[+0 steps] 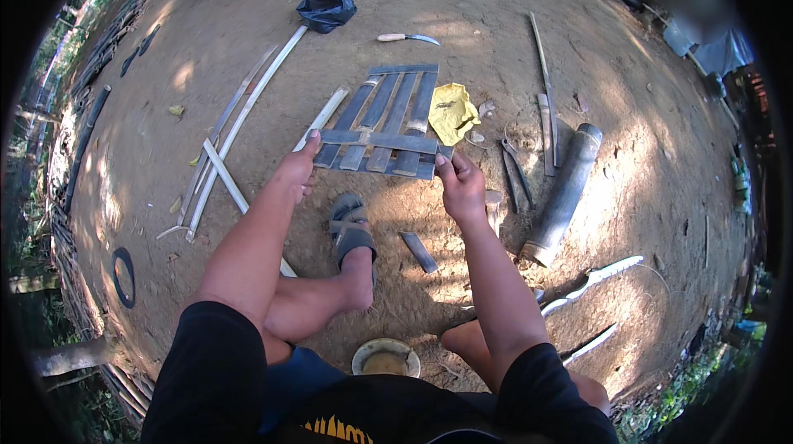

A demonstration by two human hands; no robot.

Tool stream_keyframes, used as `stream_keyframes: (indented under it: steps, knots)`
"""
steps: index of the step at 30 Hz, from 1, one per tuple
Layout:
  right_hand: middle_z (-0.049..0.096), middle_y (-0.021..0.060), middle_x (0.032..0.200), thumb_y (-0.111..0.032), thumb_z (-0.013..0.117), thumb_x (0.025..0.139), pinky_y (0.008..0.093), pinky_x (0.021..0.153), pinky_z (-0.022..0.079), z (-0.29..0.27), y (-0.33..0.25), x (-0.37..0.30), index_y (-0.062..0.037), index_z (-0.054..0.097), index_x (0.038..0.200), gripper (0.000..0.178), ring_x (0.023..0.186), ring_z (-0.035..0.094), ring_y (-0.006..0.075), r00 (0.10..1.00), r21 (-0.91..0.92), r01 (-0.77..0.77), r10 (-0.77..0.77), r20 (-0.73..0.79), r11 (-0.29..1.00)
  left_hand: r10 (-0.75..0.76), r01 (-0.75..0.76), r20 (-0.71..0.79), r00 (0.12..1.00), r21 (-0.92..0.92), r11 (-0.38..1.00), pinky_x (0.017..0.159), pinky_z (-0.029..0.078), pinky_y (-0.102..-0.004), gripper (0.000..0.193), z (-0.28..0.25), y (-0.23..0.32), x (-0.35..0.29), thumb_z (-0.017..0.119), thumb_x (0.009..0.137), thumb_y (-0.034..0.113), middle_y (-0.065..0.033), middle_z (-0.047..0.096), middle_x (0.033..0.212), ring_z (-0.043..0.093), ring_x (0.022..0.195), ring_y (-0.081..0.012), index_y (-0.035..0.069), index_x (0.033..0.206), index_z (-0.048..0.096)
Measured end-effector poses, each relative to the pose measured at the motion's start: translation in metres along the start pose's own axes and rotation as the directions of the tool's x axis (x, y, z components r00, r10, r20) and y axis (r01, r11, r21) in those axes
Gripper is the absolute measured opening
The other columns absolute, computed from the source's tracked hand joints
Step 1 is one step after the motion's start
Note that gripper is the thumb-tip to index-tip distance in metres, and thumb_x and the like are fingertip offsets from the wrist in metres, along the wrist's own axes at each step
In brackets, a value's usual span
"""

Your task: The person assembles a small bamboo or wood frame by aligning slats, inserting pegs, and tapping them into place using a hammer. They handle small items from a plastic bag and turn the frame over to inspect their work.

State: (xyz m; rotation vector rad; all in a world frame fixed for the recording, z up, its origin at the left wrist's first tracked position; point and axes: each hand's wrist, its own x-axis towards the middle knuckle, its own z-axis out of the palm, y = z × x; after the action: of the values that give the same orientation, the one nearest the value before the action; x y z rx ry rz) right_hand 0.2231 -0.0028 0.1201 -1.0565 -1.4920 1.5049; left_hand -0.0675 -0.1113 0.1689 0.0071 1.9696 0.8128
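Between my two hands is a small slatted bamboo frame [376,143], made of several dark upright strips joined by crosspieces. My left hand [299,170] grips its near left corner, thumb on top. My right hand [462,184] pinches the near right corner the same way. The frame's far end points away from me. Just beyond my right hand lies a crumpled yellow sheet [452,113] with small dark bits on it. Pliers [515,170] rest on the dirt to the right. A short dark bamboo piece [419,251] lies below the frame, near my sandalled foot [353,233].
A thick bamboo tube [565,194] and long strips [545,89] lie at right. Nearer are a saw [591,283] and a blade [591,343]. Pale strips [248,126] cross at left. Farther off are a curved knife [409,38] and black bag [326,7]. A bowl [386,357] sits close to me.
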Motion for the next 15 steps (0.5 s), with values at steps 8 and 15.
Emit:
stream_keyframes:
  steps: [8, 15]
  knots:
    - [0.059, 0.0166, 0.069, -0.031, 0.069, 0.097, 0.0395, 0.064, 0.046, -0.015, -0.025, -0.029, 0.0010, 0.062, 0.082, 0.036, 0.063, 0.052, 0.0236, 0.997, -0.373, -0.056, 0.035, -0.062, 0.926, 0.004, -0.005, 0.010, 1.000, 0.191, 0.982, 0.043, 0.020, -0.0266, 0.067, -0.002, -0.003, -0.012, 0.055, 0.086, 0.081, 0.0005, 0.039, 0.073, 0.028, 0.049, -0.0090, 0.015, 0.093, 0.054]
    - [0.054, 0.0206, 0.063, -0.034, 0.073, 0.094, 0.0437, 0.060, 0.044, -0.009, -0.038, -0.037, 0.0021, 0.051, 0.072, 0.048, 0.057, 0.045, 0.0288, 0.990, -0.421, -0.051, -0.011, -0.143, 0.905, -0.017, -0.041, 0.176, 0.984, 0.322, 0.946, 0.044, 0.020, -0.0279, 0.065, -0.019, 0.031, -0.016, 0.051, 0.090, 0.078, 0.0018, 0.035, 0.068, 0.025, 0.049, -0.0092, 0.013, 0.087, 0.052]
